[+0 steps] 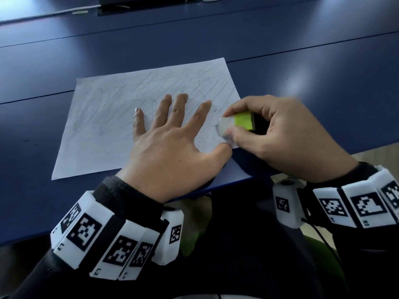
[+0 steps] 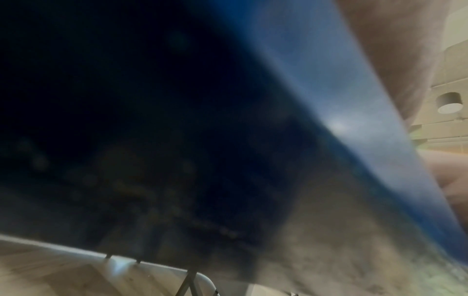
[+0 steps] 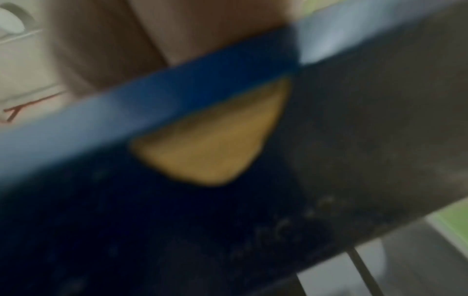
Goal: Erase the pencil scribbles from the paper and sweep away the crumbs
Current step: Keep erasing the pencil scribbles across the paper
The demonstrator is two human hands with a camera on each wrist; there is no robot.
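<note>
White paper [image 1: 103, 126], centre frame on the blue tabletop [image 1: 302, 61], is being pinned by the flat, spread left hand [image 1: 170, 145], while an eraser [image 1: 235, 124] is being pinched in the right hand [image 1: 280, 137] grip at the sheet's right edge, scribbles [image 1: 172, 83] lying up-left.

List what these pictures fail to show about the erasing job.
- Scribbles under the left hand: head view, covered by the palm on the paper.
- Eraser tip contact: head view, motion-blurred and hidden by the right hand.
- Crumbs: too small anywhere.
- Both wrist views: blurred, blocked by the table edge.
</note>
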